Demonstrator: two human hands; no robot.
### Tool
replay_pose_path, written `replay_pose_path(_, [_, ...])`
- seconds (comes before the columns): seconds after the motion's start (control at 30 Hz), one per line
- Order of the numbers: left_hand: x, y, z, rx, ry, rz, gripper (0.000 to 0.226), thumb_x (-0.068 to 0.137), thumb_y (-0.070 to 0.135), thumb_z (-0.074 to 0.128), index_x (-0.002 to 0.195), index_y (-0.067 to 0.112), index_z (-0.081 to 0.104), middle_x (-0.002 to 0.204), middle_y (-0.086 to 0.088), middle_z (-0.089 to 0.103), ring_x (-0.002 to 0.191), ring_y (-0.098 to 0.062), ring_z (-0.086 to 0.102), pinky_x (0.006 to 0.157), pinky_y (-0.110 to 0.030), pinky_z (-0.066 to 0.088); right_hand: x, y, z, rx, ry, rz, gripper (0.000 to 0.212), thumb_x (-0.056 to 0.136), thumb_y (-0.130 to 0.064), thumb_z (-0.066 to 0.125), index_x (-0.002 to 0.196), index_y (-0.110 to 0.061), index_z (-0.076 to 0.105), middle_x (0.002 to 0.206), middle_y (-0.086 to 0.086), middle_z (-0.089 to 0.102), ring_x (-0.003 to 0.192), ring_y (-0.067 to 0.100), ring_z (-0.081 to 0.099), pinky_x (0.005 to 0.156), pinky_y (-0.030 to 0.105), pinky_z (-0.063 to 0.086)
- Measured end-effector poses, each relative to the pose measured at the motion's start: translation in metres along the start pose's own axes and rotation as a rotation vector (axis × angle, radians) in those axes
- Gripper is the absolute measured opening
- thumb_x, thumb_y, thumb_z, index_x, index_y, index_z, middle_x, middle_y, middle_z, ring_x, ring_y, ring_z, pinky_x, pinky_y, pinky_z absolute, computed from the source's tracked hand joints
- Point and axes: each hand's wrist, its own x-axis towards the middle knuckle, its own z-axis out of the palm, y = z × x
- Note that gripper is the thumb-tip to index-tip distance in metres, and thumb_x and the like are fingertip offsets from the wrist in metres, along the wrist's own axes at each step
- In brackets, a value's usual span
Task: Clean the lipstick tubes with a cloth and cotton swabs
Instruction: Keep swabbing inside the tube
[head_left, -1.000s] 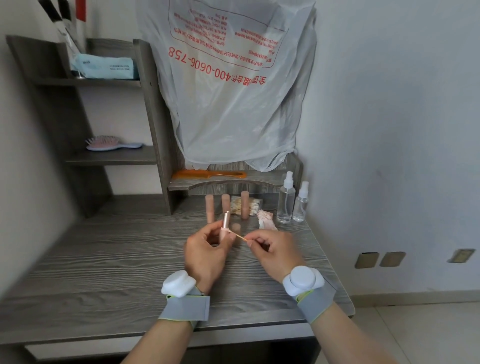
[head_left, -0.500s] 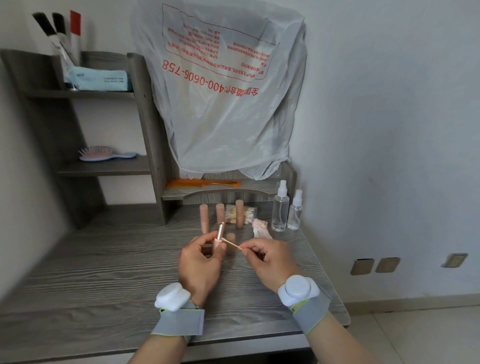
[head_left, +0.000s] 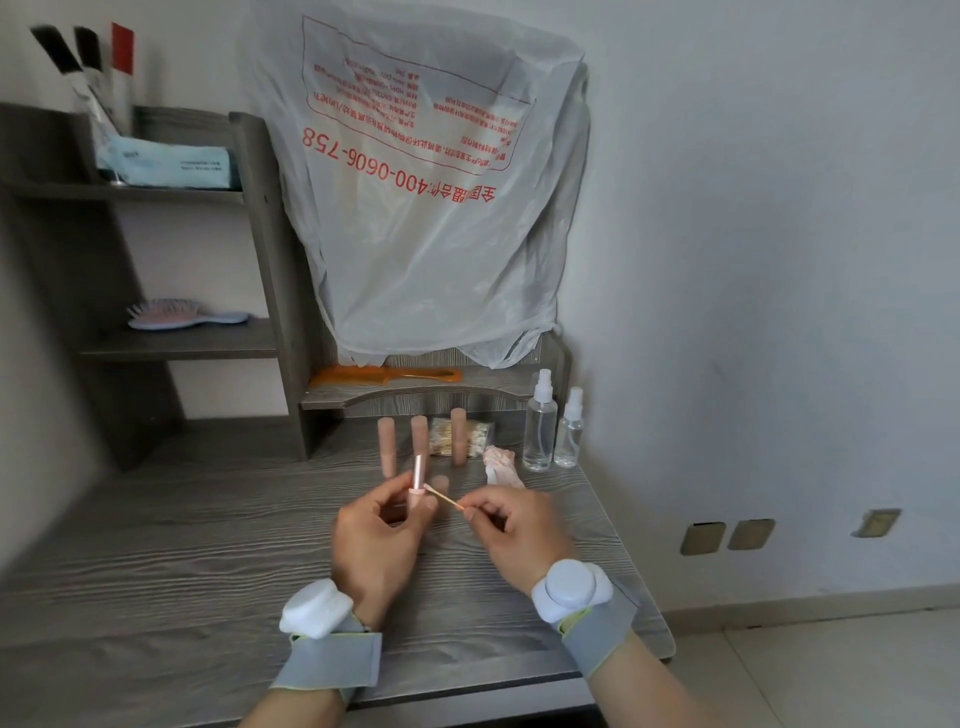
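Note:
My left hand (head_left: 379, 535) holds an uncapped pink lipstick tube (head_left: 417, 475) upright above the desk. My right hand (head_left: 519, 530) pinches a wooden cotton swab (head_left: 441, 496), whose tip touches the tube's collar. Three more pink lipstick tubes stand behind: one at the left (head_left: 386, 447), one in the middle (head_left: 420, 434) and one at the right (head_left: 458, 435). A short pink cap (head_left: 440, 483) stands just behind the swab. A crumpled pinkish cloth (head_left: 500, 467) lies to the right, and a clear packet of cotton swabs (head_left: 475, 436) lies behind the tubes.
Two clear spray bottles (head_left: 540, 434) (head_left: 570, 436) stand near the desk's right edge. An orange comb (head_left: 384, 375) lies on the low shelf under a hanging plastic bag (head_left: 431, 208). A hairbrush (head_left: 182, 314) rests on the left shelf. The grey wooden desk (head_left: 182, 545) ends at right.
Both hands keep their grips on the tube and the swab. The swab tip has shifted slightly along the tube's collar, and the camera has tilted up a little.

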Motion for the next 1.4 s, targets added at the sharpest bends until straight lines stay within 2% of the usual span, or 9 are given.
replay_pose_path(0.23, [-0.0010,0.0011,-0.0002,0.073,0.015,0.077,0.030,0.081,0.007,0.077,0.104,0.027,0.075,0.089,0.009,0.072,0.075,-0.001,0.068,0.070,-0.010,0.050,0.0003,0.0008,0.0006,-0.002,0.005,0.007,0.014,0.089,-0.023,0.065,0.093,-0.032,0.075,0.067,-0.019,0.066,0.065,0.008,0.062,0.061,0.021,0.050])
replay_pose_path(0.4, [-0.0016,0.0013,-0.0013,0.054,0.033,0.040,0.029,0.081,0.008,0.077,0.103,0.027,0.076,0.084,0.014,0.074,0.075,0.003,0.069,0.072,-0.017,0.052,0.0001,0.0014,0.0012,0.058,0.037,0.012,0.013,0.089,-0.021,0.066,0.093,-0.029,0.076,0.067,-0.016,0.068,0.064,0.009,0.063,0.061,0.019,0.049])
replay_pose_path(0.5, [-0.0022,0.0025,-0.0019,0.041,0.021,0.041,0.032,0.081,0.008,0.077,0.098,0.034,0.074,0.084,0.015,0.074,0.077,0.003,0.069,0.074,-0.020,0.054,-0.0001,0.0009,0.0012,0.048,0.034,0.009,0.013,0.089,-0.021,0.066,0.092,-0.029,0.076,0.066,-0.017,0.067,0.063,0.009,0.063,0.061,0.021,0.050])
replay_pose_path(0.67, [-0.0030,0.0028,-0.0014,0.030,-0.009,0.078,0.038,0.080,0.006,0.077,0.092,0.042,0.071,0.083,0.014,0.075,0.078,0.000,0.071,0.071,-0.014,0.052,0.0000,-0.0003,0.0005,0.002,0.023,-0.001,0.014,0.088,-0.022,0.065,0.092,-0.030,0.076,0.068,-0.015,0.068,0.064,0.012,0.063,0.062,0.028,0.053])
replay_pose_path(0.87, [-0.0005,-0.0008,-0.0011,0.001,-0.059,0.056,0.033,0.082,0.002,0.075,0.104,0.027,0.074,0.083,0.010,0.076,0.082,-0.003,0.072,0.075,-0.014,0.054,-0.0001,-0.0007,0.0003,0.028,0.032,-0.003,0.014,0.088,-0.021,0.065,0.091,-0.029,0.076,0.068,-0.013,0.068,0.064,0.013,0.063,0.062,0.029,0.053])
replay_pose_path(1.03, [-0.0001,-0.0026,-0.0006,-0.033,-0.068,0.031,0.025,0.084,0.002,0.073,0.097,0.023,0.073,0.087,0.009,0.077,0.085,-0.006,0.072,0.083,-0.027,0.056,-0.0001,-0.0027,-0.0011,0.010,0.022,-0.008,0.014,0.089,-0.020,0.065,0.091,-0.028,0.076,0.066,-0.015,0.067,0.064,0.012,0.062,0.062,0.027,0.052])
replay_pose_path(1.13, [-0.0023,0.0018,-0.0012,-0.022,-0.051,0.047,0.028,0.089,0.005,0.068,0.094,0.032,0.071,0.084,0.016,0.076,0.083,-0.001,0.071,0.078,-0.018,0.055,-0.0005,-0.0033,-0.0013,0.012,0.021,-0.002,0.014,0.089,-0.021,0.064,0.092,-0.028,0.076,0.067,-0.015,0.067,0.064,0.012,0.062,0.062,0.027,0.052])
replay_pose_path(1.27, [-0.0030,0.0051,-0.0012,0.007,-0.041,0.051,0.028,0.090,0.011,0.067,0.098,0.037,0.070,0.081,0.023,0.073,0.077,-0.001,0.070,0.071,-0.021,0.056,-0.0007,-0.0031,-0.0006,0.007,0.019,-0.001,0.014,0.089,-0.021,0.064,0.092,-0.029,0.076,0.068,-0.015,0.067,0.064,0.013,0.062,0.063,0.028,0.053])
replay_pose_path(1.4, [-0.0056,0.0065,-0.0021,0.087,-0.053,0.069,0.030,0.084,0.015,0.075,0.104,0.036,0.071,0.079,0.028,0.071,0.081,0.007,0.067,0.069,-0.007,0.050,-0.0003,-0.0030,-0.0011,-0.011,0.010,-0.002,0.014,0.088,-0.023,0.064,0.092,-0.029,0.076,0.068,-0.017,0.065,0.065,0.011,0.062,0.063,0.028,0.053])
